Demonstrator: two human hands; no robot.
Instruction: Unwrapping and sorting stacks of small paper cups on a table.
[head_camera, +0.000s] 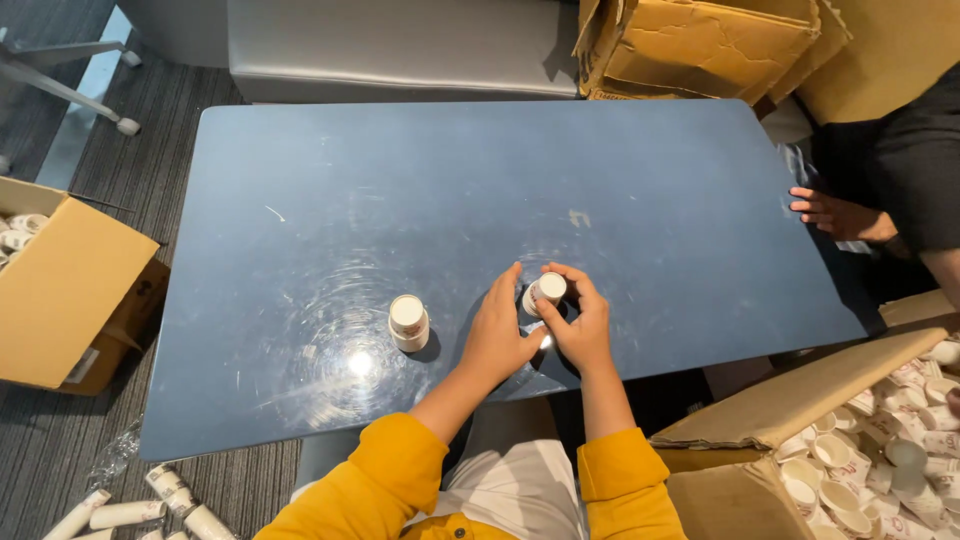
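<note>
Round paper cup (545, 292), both hands

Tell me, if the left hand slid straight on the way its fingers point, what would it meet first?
Probably nothing soon: past the left hand lies bare blue table, the cardboard box far beyond; depth is unclear.

Both hands meet in front of the body

Left hand (497, 335) and right hand (580, 320) are close together, fingers curled inward, yellow-sleeved forearms angling in from below.
</note>
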